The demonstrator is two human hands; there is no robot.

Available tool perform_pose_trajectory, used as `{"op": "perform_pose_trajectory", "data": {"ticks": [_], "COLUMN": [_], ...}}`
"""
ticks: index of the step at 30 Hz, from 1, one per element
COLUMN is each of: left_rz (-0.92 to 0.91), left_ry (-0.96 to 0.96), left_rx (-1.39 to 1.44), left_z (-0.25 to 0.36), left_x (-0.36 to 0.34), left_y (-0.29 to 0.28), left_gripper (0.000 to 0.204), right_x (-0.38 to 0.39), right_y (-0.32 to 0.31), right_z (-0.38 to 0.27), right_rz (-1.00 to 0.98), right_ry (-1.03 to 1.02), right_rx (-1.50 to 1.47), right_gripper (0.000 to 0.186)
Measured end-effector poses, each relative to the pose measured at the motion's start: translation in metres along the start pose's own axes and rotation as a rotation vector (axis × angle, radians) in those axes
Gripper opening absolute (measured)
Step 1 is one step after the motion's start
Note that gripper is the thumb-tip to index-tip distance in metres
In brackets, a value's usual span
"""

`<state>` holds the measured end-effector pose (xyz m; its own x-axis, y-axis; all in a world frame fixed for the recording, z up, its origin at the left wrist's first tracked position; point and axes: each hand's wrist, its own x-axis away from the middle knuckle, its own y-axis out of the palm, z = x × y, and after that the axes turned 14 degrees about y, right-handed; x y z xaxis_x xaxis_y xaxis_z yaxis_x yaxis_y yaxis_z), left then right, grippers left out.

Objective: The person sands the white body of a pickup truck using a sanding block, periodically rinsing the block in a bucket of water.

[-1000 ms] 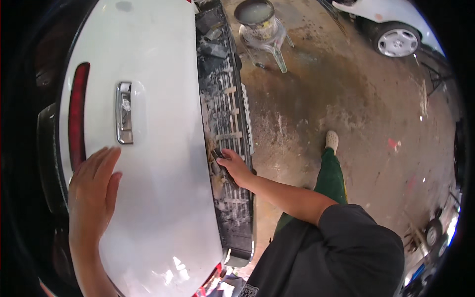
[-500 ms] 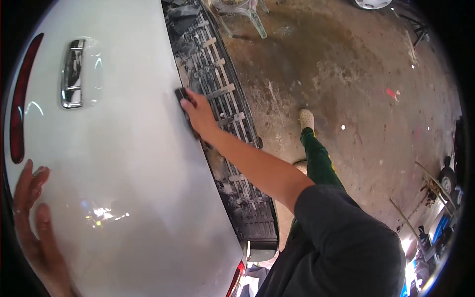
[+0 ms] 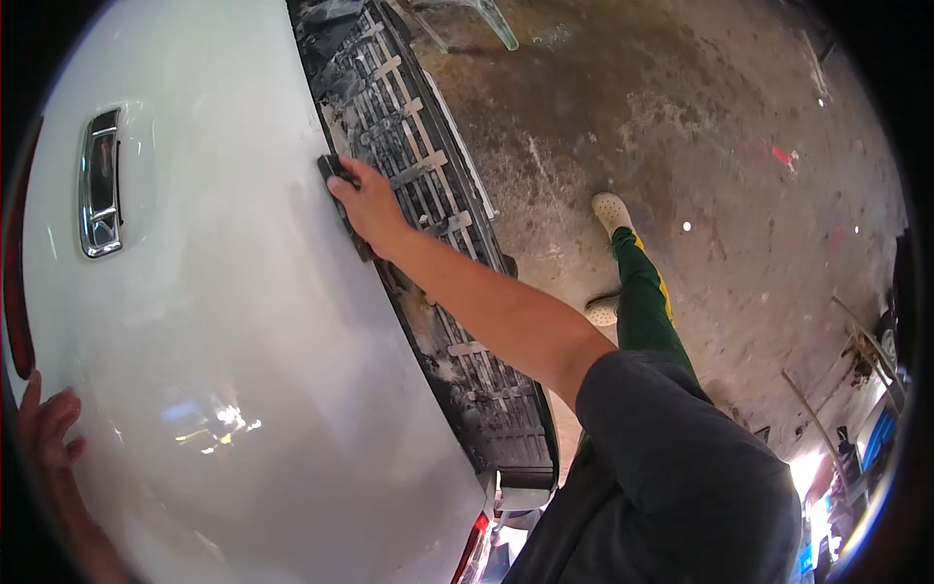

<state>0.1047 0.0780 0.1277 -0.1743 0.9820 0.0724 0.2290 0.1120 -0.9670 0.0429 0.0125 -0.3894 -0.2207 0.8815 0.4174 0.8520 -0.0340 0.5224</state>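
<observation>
A white vehicle tailgate (image 3: 224,311) fills the left half of the view, with a chrome door handle (image 3: 101,185) set in it. At the tailgate's lower edge my right hand (image 3: 375,209) is closed around a long, narrow black block (image 3: 332,169), which looks like a sanding block. The block lies along that edge, and its underside is hidden. By the far left rim my left hand (image 3: 51,428) is against or just over the white panel, below the end of a red light strip (image 3: 17,263). Its fingers are parted and it holds nothing.
A dusty black slatted bumper step (image 3: 413,146) runs beside the tailgate. A red tail light (image 3: 473,547) is near the bottom. My feet in beige clogs (image 3: 611,212) stand on the stained concrete floor (image 3: 739,273). Chair legs (image 3: 494,21) are at the top; sticks (image 3: 817,419) lie right.
The view has shifted, so the handle appears lower and farther left. My right hand stays closed on the block at the panel edge. My left hand appears lower, with its fingers more bent.
</observation>
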Motion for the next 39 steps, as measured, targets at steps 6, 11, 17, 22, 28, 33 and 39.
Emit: {"op": "perform_pose_trajectory", "data": {"ticks": [6,11,17,22,28,33,39], "left_rz": [0.041,-0.047,-0.085,-0.040,-0.121,0.021,-0.038], "left_ry": [0.076,0.062,0.195,-0.021,0.271,-0.005,-0.045], "left_rx": [-0.074,0.011,0.022,0.104,0.195,0.142,0.262], "left_z": [0.033,0.009,0.041,0.036,0.092,0.069,0.033], "left_x": [0.039,0.039,0.026,0.042,0.029,0.031,0.046], "left_y": [0.016,0.005,0.011,0.013,0.014,0.021,0.012], "left_gripper": [0.069,0.070,0.067,0.062,0.040,0.060,0.058], "right_x": [0.196,0.122,-0.046,0.161,0.040,-0.046,0.166], "right_y": [-0.031,-0.013,0.002,-0.029,-0.004,0.003,-0.033], "right_z": [0.055,0.046,-0.004,0.060,0.020,-0.011,0.056], "right_rz": [-0.089,-0.007,0.053,-0.071,0.028,0.013,-0.101], "right_ry": [0.127,0.015,-0.079,-0.087,-0.115,-0.118,-0.057], "right_rx": [0.095,0.055,0.074,0.224,0.179,0.127,0.222], "right_gripper": [0.051,0.048,0.049,0.049,0.045,0.044,0.049]}}
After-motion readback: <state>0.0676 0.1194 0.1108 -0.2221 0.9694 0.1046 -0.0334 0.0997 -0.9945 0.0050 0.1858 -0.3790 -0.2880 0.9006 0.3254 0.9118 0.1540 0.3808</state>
